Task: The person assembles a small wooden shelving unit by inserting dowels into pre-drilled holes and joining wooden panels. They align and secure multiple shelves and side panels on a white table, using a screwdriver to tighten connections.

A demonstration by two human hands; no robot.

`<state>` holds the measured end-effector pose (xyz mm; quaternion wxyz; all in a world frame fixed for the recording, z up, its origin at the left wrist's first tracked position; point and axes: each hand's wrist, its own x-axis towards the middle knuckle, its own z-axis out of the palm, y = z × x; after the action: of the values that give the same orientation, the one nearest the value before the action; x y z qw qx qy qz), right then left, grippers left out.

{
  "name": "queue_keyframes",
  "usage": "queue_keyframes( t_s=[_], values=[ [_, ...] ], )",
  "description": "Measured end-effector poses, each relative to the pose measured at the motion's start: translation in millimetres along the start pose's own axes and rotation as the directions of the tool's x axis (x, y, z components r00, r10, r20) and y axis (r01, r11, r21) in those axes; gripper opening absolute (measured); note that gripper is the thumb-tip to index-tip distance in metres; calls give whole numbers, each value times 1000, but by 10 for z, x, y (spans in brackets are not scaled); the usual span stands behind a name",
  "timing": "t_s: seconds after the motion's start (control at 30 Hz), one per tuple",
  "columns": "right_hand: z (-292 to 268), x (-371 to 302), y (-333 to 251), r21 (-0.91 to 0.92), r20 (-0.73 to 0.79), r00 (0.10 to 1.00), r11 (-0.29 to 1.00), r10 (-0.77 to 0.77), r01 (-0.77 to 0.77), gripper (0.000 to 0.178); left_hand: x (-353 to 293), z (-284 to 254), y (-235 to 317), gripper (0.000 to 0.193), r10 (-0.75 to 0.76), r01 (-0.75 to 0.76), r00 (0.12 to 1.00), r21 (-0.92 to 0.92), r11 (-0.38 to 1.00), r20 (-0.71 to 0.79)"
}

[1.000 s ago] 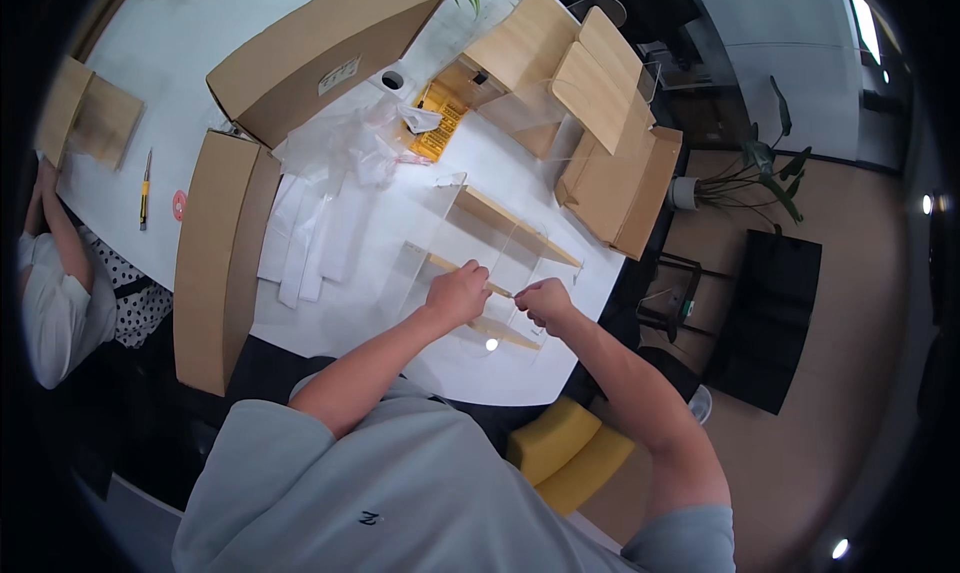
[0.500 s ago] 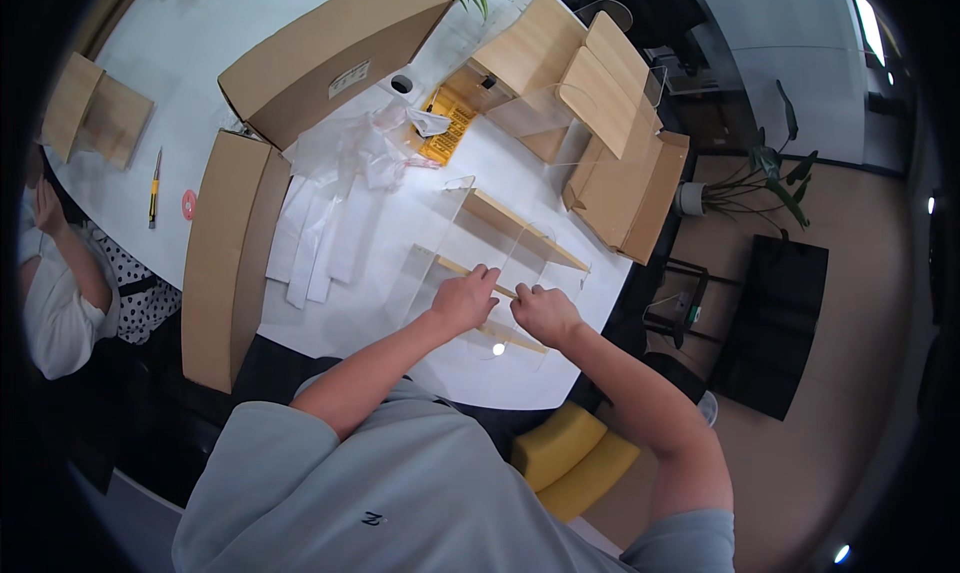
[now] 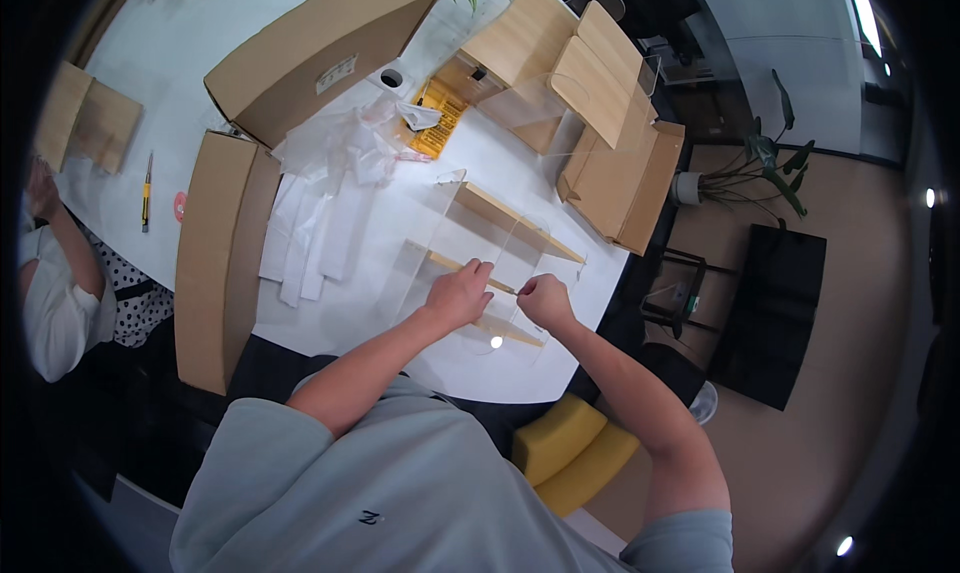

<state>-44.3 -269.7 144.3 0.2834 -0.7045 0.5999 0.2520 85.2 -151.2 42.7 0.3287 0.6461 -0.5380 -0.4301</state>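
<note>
In front of me on the white table (image 3: 375, 318) is a small shelf frame with clear panels (image 3: 427, 218) and pale wooden boards. One board (image 3: 520, 223) lies at its far side and another (image 3: 510, 330) at its near side. My left hand (image 3: 460, 295) is closed on the middle board (image 3: 442, 262), its fingertips at the board's edge. Just right of it, my right hand (image 3: 546, 303) is pinched at that board's right end. A thin dark piece shows at its fingertips, too small to name.
Cardboard boxes (image 3: 215, 273) stand left, beside crumpled clear plastic wrap (image 3: 345, 148). Beyond lie a yellow tool case (image 3: 450, 118) and a wooden unit (image 3: 525, 33). An open carton (image 3: 640, 188) is at right. A screwdriver (image 3: 147, 198) lies far left, near another person's hand (image 3: 42, 188).
My right hand has drawn slightly up and right from the board, and a thin dark piece now shows at its fingertips. My left hand stays on the board. The other person's hand has moved towards the wooden boards.
</note>
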Motion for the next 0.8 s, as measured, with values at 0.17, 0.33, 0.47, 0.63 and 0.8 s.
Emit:
queue_keyframes(
  t_s=[0.17,0.33,0.47,0.63,0.8],
  values=[
    [-30,-224,-36,-691,121,806,534,-579,487,6,4,-17,50,64,-46,46,999,3,999,12],
    [-42,-138,45,-741,381,681,234,-626,630,5,6,-12,42,66,-49,49,999,-5,999,22],
    [37,-53,121,-636,133,771,543,-622,548,5,1,18,21,66,-37,37,999,-7,999,6],
    [-126,153,-4,313,226,942,897,247,-311,9,3,-38,65,59,-9,9,1000,-14,1000,-4],
    [-63,163,90,-32,46,997,998,62,-61,22,-75,-228,423,42,-69,36,994,344,938,85]
  ],
)
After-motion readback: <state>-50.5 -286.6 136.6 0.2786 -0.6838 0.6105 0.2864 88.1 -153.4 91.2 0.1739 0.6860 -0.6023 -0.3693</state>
